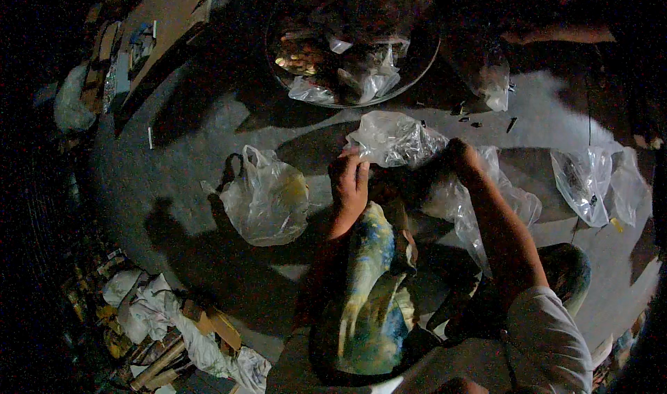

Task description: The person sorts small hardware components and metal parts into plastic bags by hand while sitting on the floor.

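Note:
A crinkled clear plastic bag [397, 138] is stretched between my two hands, with small dark and shiny bits showing through it. My left hand [349, 184] is closed on the bag's left edge, thumb upward. At its right end my right hand [464, 159] is closed on the bag too, its fingers mostly in shadow. More clear plastic bags [517, 199] lie on the floor beneath my right forearm. Left of my left hand, a full, rounded plastic bag [267, 198] with loop handles sits on the floor.
Ahead is a large round tray [363, 106] holding plastic bags and shiny gold-coloured pieces. Small dark bits [465, 119] are scattered nearby. Another plastic bag [587, 185] lies at right. Crumpled cloth [142, 304] and scraps are piled lower left; a wooden board [167, 29] stands upper left.

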A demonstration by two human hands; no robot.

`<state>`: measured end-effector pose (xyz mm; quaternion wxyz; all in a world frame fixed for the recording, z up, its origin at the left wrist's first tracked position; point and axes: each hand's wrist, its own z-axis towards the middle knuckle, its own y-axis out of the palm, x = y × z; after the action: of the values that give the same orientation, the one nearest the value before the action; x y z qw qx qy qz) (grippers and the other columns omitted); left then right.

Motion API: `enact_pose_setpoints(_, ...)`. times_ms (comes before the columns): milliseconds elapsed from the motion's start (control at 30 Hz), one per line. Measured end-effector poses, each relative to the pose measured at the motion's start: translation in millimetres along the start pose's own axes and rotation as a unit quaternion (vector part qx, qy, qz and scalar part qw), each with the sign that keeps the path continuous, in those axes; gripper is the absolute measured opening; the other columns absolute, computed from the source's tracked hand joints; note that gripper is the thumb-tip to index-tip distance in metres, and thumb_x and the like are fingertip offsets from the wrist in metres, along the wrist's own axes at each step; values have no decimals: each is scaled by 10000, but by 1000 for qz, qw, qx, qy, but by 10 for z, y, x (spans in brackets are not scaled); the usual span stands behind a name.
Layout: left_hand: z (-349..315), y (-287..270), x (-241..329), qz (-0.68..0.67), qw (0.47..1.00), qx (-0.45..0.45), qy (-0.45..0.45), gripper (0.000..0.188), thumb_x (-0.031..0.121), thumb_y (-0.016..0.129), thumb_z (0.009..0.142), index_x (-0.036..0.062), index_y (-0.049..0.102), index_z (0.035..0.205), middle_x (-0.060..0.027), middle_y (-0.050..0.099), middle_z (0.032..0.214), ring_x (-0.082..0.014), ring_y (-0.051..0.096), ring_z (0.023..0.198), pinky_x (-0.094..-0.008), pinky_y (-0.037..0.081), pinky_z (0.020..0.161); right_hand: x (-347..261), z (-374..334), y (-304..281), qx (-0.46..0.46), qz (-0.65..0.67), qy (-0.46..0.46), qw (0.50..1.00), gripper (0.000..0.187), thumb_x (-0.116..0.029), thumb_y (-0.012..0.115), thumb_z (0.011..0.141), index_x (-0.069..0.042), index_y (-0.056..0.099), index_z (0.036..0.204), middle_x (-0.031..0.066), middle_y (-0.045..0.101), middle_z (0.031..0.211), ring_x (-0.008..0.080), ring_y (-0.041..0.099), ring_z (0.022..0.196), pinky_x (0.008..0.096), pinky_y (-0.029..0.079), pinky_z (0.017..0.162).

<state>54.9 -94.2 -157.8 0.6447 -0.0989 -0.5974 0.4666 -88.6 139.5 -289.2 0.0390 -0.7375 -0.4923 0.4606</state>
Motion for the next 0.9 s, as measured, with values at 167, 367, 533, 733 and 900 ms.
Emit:
enact_pose_setpoints(167, 79, -210, 352, -38, 997, -42, -56, 113, 101, 521, 820, 11, 542, 884, -140, 555, 869, -313, 503, 836, -367, 385, 754, 427, 61, 94, -68, 120, -112, 984, 195, -190, 511, 787, -29, 581, 871, 121, 592, 850, 175, 554, 738, 300, 440, 637)
enact_pose_setpoints(367, 239, -818, 102, 76, 980, 104, -149, 168, 139, 530, 827, 2, 526, 925, -128, 561, 858, -282, 526, 810, -348, 408, 728, -240, -303, -27, -94, -21, 3, 995, 215, -217, 520, 801, -19, 578, 863, 122, 608, 806, 266, 590, 747, 341, 457, 621)
enact_pose_setpoints(533, 447, -518, -118, 163, 979, 8, -121, 250, 140, 585, 770, 18, 509, 975, -154, 530, 946, -325, 496, 897, -395, 385, 794, -45, -182, -15, -69, -143, -120, 980, 253, -245, 550, 776, -1, 576, 838, 174, 608, 803, 348, 584, 728, 375, 454, 626)
enact_pose_setpoints(733, 1228, 317, -88, 89, 992, -85, -13, 512, 157, 643, 715, 40, 408, 1155, -205, 409, 1178, -385, 407, 1080, -415, 356, 897, -231, -263, -53, -74, -11, -16, 997, 267, -273, 565, 762, -20, 594, 840, 177, 609, 827, 347, 586, 783, 392, 462, 676)
enact_pose_setpoints(900, 1574, 750, -574, 106, 979, -144, -101, 729, 105, 711, 633, 112, 332, 1256, -215, 338, 1273, -369, 383, 1136, -428, 346, 917, -70, -76, 235, -30, -49, -35, 998, 267, -268, 578, 747, -33, 612, 867, 172, 617, 838, 336, 592, 803, 388, 464, 680)
